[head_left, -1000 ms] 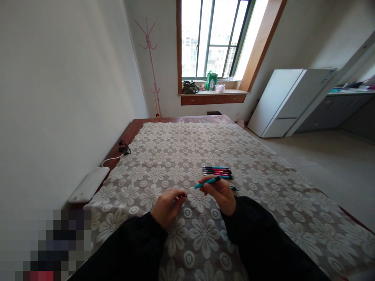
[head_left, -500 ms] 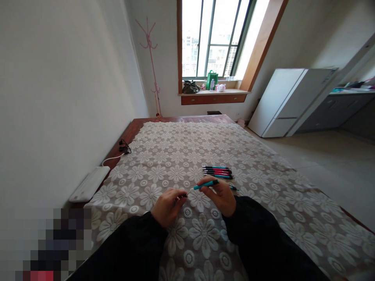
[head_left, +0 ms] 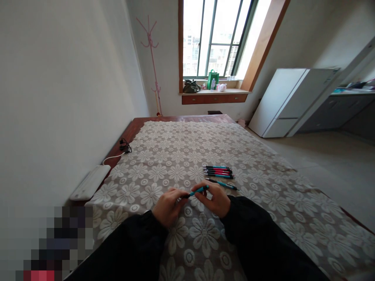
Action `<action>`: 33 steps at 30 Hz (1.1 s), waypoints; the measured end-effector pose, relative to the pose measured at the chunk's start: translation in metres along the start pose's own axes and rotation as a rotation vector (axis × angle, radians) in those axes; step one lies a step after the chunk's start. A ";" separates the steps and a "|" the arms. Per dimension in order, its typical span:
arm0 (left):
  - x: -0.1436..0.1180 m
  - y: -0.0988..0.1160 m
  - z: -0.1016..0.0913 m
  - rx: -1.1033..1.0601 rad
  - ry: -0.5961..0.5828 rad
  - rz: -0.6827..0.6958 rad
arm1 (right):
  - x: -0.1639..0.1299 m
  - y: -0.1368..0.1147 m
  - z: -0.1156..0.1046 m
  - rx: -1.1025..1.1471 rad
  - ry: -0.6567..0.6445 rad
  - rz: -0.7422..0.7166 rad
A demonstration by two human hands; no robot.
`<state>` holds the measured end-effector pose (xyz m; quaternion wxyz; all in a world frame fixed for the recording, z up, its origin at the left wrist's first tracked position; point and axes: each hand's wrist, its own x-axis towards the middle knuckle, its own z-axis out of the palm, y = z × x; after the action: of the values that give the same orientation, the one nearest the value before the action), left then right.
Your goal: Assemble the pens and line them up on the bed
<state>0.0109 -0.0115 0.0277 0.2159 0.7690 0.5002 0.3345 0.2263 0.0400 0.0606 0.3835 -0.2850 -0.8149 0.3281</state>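
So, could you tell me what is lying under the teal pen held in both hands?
Under the teal pen lies the flowered lace cloth. The left hand and right hand hide the patch beneath them.

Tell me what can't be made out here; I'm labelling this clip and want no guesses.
Head view:
- Teal pen: its ends hidden inside left hand and right hand.
- Row of pens: too small to count surely.
- Lower left corner: pixelated.
- Things on windowsill: too small and far.
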 end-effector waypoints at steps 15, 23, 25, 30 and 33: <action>-0.001 -0.002 -0.001 -0.026 0.122 0.064 | 0.002 0.011 0.000 0.328 -0.042 0.261; -0.001 0.002 -0.001 -0.180 0.210 0.019 | 0.001 0.018 0.009 0.547 -0.015 0.385; 0.001 0.004 -0.002 -0.218 0.199 -0.023 | 0.001 0.019 0.010 0.578 -0.012 0.377; 0.003 0.005 -0.006 -0.285 0.131 -0.107 | -0.002 0.019 0.010 0.544 -0.018 0.321; 0.002 0.005 -0.007 -0.316 0.084 -0.131 | -0.003 0.017 0.009 0.501 -0.026 0.288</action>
<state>0.0097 -0.0121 0.0364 0.3342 0.6764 0.4993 0.4260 0.2244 0.0458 0.0417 0.3812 -0.2898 -0.6644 0.5739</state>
